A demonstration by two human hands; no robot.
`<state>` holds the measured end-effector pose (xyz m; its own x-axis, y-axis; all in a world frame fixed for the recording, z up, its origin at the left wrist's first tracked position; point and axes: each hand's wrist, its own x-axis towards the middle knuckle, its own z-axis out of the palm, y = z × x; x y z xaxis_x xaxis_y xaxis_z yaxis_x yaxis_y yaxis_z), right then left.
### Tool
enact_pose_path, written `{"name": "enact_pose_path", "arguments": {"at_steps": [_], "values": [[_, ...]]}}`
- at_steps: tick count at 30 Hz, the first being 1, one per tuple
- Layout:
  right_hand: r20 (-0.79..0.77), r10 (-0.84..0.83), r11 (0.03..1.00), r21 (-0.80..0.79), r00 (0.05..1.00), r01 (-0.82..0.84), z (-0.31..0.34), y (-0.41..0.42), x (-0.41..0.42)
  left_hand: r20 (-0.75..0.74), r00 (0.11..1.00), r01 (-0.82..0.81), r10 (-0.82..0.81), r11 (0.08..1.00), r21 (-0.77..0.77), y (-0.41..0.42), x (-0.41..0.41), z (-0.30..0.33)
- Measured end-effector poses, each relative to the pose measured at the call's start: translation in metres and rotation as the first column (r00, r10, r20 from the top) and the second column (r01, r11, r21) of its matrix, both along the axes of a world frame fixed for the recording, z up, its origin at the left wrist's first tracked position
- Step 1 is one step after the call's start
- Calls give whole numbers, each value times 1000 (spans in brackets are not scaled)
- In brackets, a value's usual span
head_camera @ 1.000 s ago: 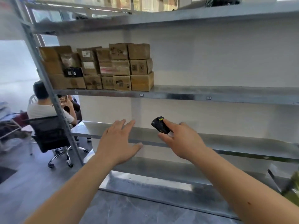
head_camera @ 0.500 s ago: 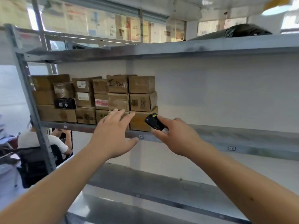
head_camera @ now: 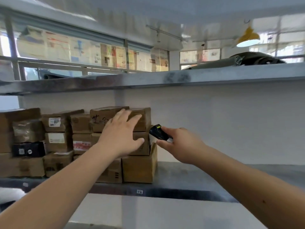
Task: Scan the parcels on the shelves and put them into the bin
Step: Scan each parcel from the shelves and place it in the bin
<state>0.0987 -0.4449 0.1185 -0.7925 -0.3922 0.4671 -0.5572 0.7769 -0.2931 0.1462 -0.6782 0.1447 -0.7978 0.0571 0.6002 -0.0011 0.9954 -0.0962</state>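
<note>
1. While the left hand (head_camera: pixel 121 134) is reaching w/ fingers spread over the top right box (head_camera: pixel 140 119) of the parcel stack (head_camera: pixel 79 142), it's not gripping yet; can't tell if it's touching.
2. Right hand (head_camera: pixel 179 146) is pinching a small black scanner (head_camera: pixel 158 133) betw. thumb & fingers, pointing it at the stack's right edge.
3. Parcels are sitting on the left part of the middle shelf (head_camera: pixel 189 182), stacked three high; bin isn't showing.
4. Risk: pulling one box out one-handed is likely tipping its neighbours, since they're packed touching.
5. Risk: most labels aren't facing the scanner, so the scan is prob. failing w/o turning the box.
6. Vs. half a sec ago: both hands are sitting higher & closer to the boxes; left hand is now covering the top row, not the bottom one.
</note>
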Motion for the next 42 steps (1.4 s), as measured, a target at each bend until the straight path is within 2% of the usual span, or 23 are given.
{"name": "enact_pose_path", "arguments": {"at_steps": [13, 17, 20, 23, 26, 29, 31, 36, 40, 42], "values": [[15, -198, 980, -7, 980, 198, 28, -13, -47, -53, 978, 197, -201, 978, -64, -11, -64, 2], [42, -230, 973, -18, 972, 231, 30, -15, -58, -5, 944, 329, -329, 944, -15, -6, -74, 2], [53, -234, 972, -26, 971, 235, 32, -12, -64, -107, 909, 413, -403, 906, 95, -8, -80, 1], [58, -241, 969, -32, 969, 243, 37, -9, -68, -222, 886, 464, -408, 808, 363, -10, -86, 6], [82, -246, 968, -38, 966, 249, 41, -8, -73, -213, 901, 413, -379, 592, 692, -9, -92, 16], [117, -233, 969, -53, 965, 241, 42, -13, -78, -193, 914, 333, -358, 389, 859, -6, -100, 20], [136, -226, 970, -59, 965, 235, 42, -17, -81, -193, 918, 299, -346, 285, 911, -4, -105, 19], [128, -215, 973, -60, 968, 224, 40, -16, -77, -263, 888, 345, -376, 169, 923, -2, -107, 18], [54, -199, 979, -42, 979, 201, 41, -4, -63, -391, 766, 535, -511, 168, 828, 0, -95, 12], [52, -186, 979, -77, 981, 190, 41, 5, -55, -402, 714, 554, -573, 112, 825, 2, -86, 11]]}}
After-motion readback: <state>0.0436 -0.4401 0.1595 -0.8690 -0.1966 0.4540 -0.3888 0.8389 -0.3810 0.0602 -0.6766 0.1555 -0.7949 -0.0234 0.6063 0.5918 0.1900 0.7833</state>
